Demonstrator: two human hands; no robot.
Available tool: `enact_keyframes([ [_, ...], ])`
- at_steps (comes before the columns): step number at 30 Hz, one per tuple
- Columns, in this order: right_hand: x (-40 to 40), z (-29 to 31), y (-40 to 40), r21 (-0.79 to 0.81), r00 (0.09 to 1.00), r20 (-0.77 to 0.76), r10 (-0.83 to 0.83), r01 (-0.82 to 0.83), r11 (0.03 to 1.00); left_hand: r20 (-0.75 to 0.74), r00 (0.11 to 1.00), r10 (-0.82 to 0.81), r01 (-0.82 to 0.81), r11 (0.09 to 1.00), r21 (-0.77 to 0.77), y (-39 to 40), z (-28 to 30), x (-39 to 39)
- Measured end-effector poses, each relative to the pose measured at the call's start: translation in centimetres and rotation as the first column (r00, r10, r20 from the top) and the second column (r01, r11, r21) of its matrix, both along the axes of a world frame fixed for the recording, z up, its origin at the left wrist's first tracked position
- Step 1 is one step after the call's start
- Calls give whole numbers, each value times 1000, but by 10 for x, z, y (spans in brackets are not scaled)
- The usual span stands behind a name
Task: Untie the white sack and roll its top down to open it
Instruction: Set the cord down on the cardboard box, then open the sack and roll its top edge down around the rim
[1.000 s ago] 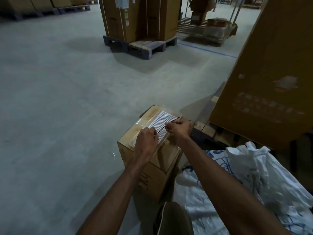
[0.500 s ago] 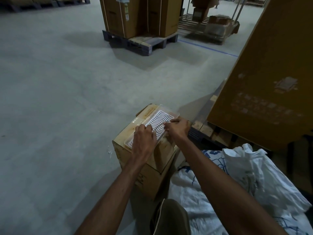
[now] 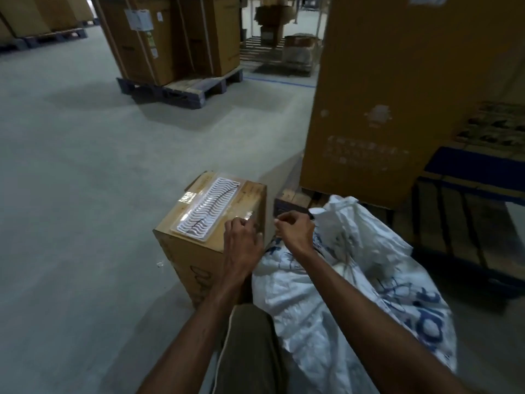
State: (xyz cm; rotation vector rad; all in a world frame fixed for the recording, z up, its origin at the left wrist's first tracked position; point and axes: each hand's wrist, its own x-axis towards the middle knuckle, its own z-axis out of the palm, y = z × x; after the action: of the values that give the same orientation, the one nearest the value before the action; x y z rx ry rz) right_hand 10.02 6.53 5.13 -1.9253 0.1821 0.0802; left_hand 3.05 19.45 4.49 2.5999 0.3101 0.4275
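Note:
The white sack (image 3: 355, 285) with blue print lies at the lower right, its gathered top (image 3: 338, 211) pointing away from me. A thin dark string (image 3: 216, 204) lies along a white wavy tray (image 3: 199, 223) on top of a cardboard box (image 3: 196, 260). My left hand (image 3: 241, 237) rests on the box's near right corner, apart from the string. Just left of the sack's top, my right hand (image 3: 295, 228) hovers with its fingers curled and nothing visible in them.
A tall cardboard carton (image 3: 392, 95) stands on a wooden pallet right behind the sack. A blue frame (image 3: 477, 172) is at the far right. Stacked cartons on a pallet (image 3: 176, 86) stand farther back across the concrete floor. My knee (image 3: 250, 345) is at the bottom.
Both hands have let go of the dark string, which now lies on the tray. They have moved right, towards the sack, and the view has turned that way.

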Motion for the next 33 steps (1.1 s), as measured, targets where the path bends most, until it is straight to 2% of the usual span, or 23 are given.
enact_keyframes([
  [8,-126,8,-129,-8,986,75,-151,152,988,16,971,-238,238,966,-104,-103,3,-82],
  [12,-181,2,-182,-17,956,120,-268,272,962,14,952,-307,304,937,-174,-148,-2,-119],
  [16,-210,-9,-213,-46,930,98,-355,361,931,-70,925,-374,351,910,-221,-173,-21,-139],
  [20,-217,-24,-236,-71,922,80,-378,384,921,-82,914,-397,362,890,-276,-176,-39,-131],
  [25,-191,-55,-252,-170,942,71,-329,336,926,-101,893,-438,393,870,-299,-179,-61,-97],
  [29,-157,-82,-249,-364,962,176,-208,260,894,-128,883,-452,398,863,-311,-184,-85,-55],
  [33,-123,-95,-243,-423,975,198,-100,177,889,-85,927,-366,324,893,-313,-202,-91,-16],
])
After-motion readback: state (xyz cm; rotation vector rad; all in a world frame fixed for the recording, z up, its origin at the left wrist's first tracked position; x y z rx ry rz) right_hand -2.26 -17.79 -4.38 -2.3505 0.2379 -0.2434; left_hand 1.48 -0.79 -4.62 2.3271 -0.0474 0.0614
